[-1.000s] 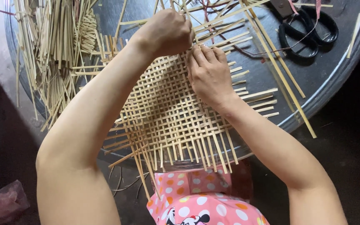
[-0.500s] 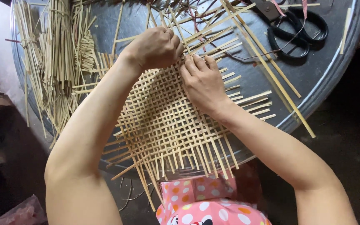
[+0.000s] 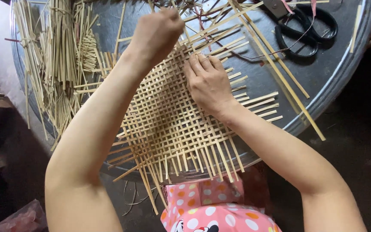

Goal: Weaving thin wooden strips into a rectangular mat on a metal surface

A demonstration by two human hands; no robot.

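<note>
The left hand (image 3: 157,34) now sits higher in the upper middle of the frame than a second ago, lifted off the woven mat (image 3: 172,116) and blurred, closed in a fist, perhaps drawing a strip upward. The right hand (image 3: 207,83) lies a little lower and more central, fingers spread flat. The scissors (image 3: 305,30) drift toward the upper right corner.

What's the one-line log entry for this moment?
left hand: fist at far edge of woven mat | right hand: flat on mat | scissors: untouched on tray
</note>
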